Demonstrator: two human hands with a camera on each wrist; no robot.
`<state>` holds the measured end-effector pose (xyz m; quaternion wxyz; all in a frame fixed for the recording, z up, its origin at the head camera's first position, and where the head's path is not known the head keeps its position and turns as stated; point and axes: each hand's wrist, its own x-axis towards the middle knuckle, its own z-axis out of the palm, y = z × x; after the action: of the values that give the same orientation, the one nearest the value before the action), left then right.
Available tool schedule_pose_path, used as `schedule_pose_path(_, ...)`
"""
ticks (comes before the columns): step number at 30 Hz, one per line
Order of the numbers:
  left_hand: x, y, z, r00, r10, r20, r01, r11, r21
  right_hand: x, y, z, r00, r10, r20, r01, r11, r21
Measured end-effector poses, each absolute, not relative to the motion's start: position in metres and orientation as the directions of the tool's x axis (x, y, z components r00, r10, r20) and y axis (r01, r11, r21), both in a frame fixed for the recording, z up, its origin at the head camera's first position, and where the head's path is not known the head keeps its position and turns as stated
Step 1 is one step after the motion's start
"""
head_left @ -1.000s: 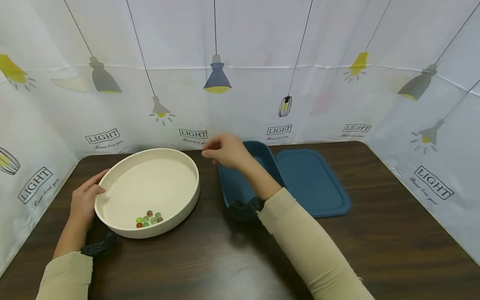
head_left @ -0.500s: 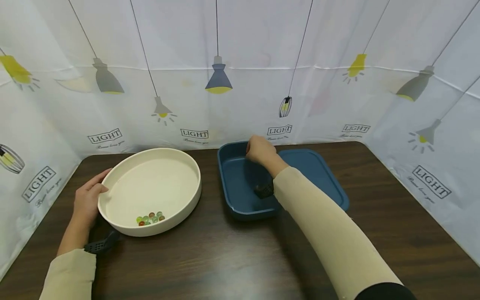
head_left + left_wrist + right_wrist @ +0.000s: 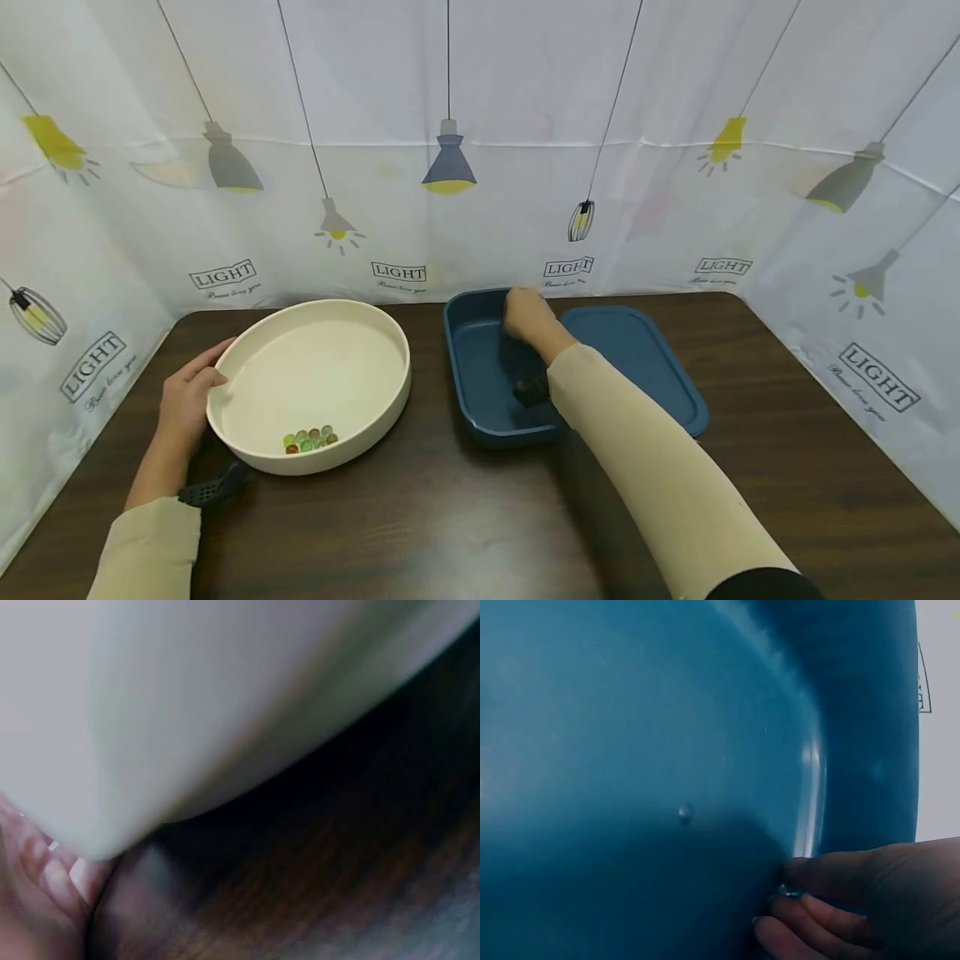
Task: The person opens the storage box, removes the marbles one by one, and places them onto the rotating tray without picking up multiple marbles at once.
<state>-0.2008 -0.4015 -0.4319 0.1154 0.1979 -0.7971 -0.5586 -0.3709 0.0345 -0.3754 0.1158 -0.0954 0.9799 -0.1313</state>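
My left hand (image 3: 182,408) grips the left rim of a round cream tray (image 3: 315,367), thumb over the rim and fingers around the outside. The tray is tilted, and several glass marbles (image 3: 310,440), green, yellowish and brown, gather at its near side. My right hand (image 3: 534,323) reaches down into the far end of a deep blue rectangular box (image 3: 480,375). In the right wrist view, its thumb and fingers pinch a small shiny glass marble (image 3: 786,890) low in the box corner, mostly hidden by the fingertips.
A flat blue lid (image 3: 637,358) lies on the dark wooden table (image 3: 465,533), to the right of the box and partly behind the right sleeve. A white curtain (image 3: 510,208) printed with lamps hangs close behind the table's far edge.
My right hand has moved right from between tray and box, then down into the box, where it has stayed for the last half second. The left hand keeps holding the tray.
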Motion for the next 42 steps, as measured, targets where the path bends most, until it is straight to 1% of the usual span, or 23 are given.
schedule_pose_path(3, -0.201, -0.402, -0.431, -0.894, -0.446, -0.037, -0.185, 0.292, 0.938, -0.369, 0.035, -0.377, -0.952, -0.255, -0.17, -0.194, 0.931, -0.308)
schedule_pose_path(6, -0.201, -0.403, -0.43, -0.891, -0.452, -0.049, -0.189, 0.271, 0.944, -0.368, 0.034, -0.377, -0.943, -0.29, -0.162, -0.22, 0.912, -0.347)
schedule_pose_path(12, -0.199, -0.404, -0.43, -0.896, -0.44, -0.06, -0.187, 0.251, 0.95, -0.368, 0.034, -0.378, -0.925, -0.356, -0.132, -0.281, 0.876, -0.392)
schedule_pose_path(14, -0.199, -0.403, -0.43, -0.895, -0.441, -0.069, -0.19, 0.236, 0.953, -0.367, 0.035, -0.375, -0.918, -0.38, -0.111, -0.299, 0.85, -0.434)
schedule_pose_path(18, -0.201, -0.402, -0.43, -0.895, -0.443, -0.051, -0.183, 0.26, 0.948, -0.36, 0.036, -0.362, -0.911, -0.407, -0.075, -0.308, 0.787, -0.534)
schedule_pose_path(22, -0.202, -0.401, -0.429, -0.894, -0.446, -0.038, -0.182, 0.285, 0.941, -0.347, 0.03, -0.346, -0.906, -0.423, -0.023, -0.325, 0.73, -0.601)
schedule_pose_path(27, -0.201, -0.402, -0.429, -0.897, -0.439, -0.046, -0.19, 0.289, 0.938, -0.327, 0.009, -0.329, -0.902, -0.424, 0.086, -0.363, 0.634, -0.683)
schedule_pose_path(31, -0.202, -0.401, -0.431, -0.894, -0.444, -0.057, -0.2, 0.283, 0.938, -0.309, -0.01, -0.317, -0.888, -0.422, 0.184, -0.413, 0.556, -0.721)
schedule_pose_path(34, -0.204, -0.401, -0.433, -0.891, -0.449, -0.062, -0.211, 0.288, 0.934, -0.295, -0.025, -0.308, -0.872, -0.429, 0.234, -0.448, 0.511, -0.734)
schedule_pose_path(38, -0.204, -0.402, -0.432, -0.89, -0.454, -0.055, -0.208, 0.295, 0.933, -0.278, -0.045, -0.302, -0.853, -0.448, 0.268, -0.476, 0.457, -0.752)
schedule_pose_path(42, -0.203, -0.401, -0.431, -0.893, -0.449, -0.04, -0.192, 0.299, 0.935, -0.265, -0.065, -0.307, -0.849, -0.465, 0.25, -0.443, 0.369, -0.817)
